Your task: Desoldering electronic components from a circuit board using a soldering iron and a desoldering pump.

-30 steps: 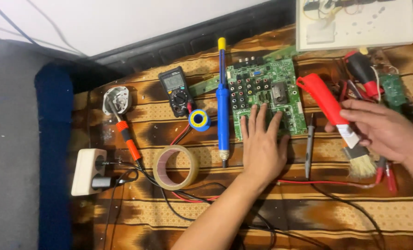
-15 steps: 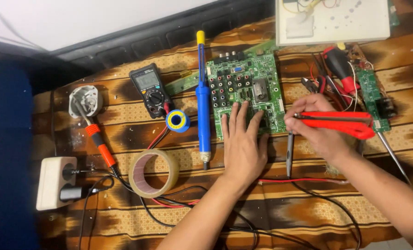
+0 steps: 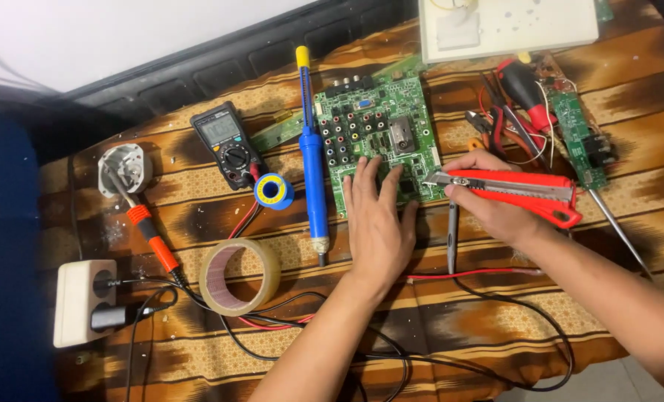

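Pressing flat w/ fingers spread, left hand [image 3: 377,223] lies palm-down at frame centre, fingertips on lower edge of green circuit board [image 3: 374,138], which sits upper centre on the brown patterned cloth [image 3: 458,335]. Hand is open, gripping nothing. Right hand [image 3: 488,197], centre-right, is closed around a red utility knife [image 3: 518,192]; knife lies roughly horizontal, metal tip pointing left & just beside board's lower right corner, can't tell if touching. Below that hand a dark probe [image 3: 451,237] lies near-vertical on the cloth, w/ a red wire [image 3: 466,274] running horizontally under it.

Left of board: blue solder sucker [image 3: 313,164] w/ yellow top, upright in frame, just beside board's left edge. Further left, solder spool [image 3: 273,191] in blue/yellow, touching or nearly touching the black multimeter [image 3: 226,144] above it. Lower centre-left: roll of clear tape [image 3: 239,276] lying flat. Left side: orange-handled soldering iron [image 3: 149,234], tip resting in a round metal stand [image 3: 125,167] at upper left. Lower left: white power socket [image 3: 84,301] w/ black plug in it.

Upper right: white box [image 3: 507,26] at top edge; below it red-black screwdriver [image 3: 524,89], pliers [image 3: 495,123], & a narrow green board [image 3: 576,134] at far right.
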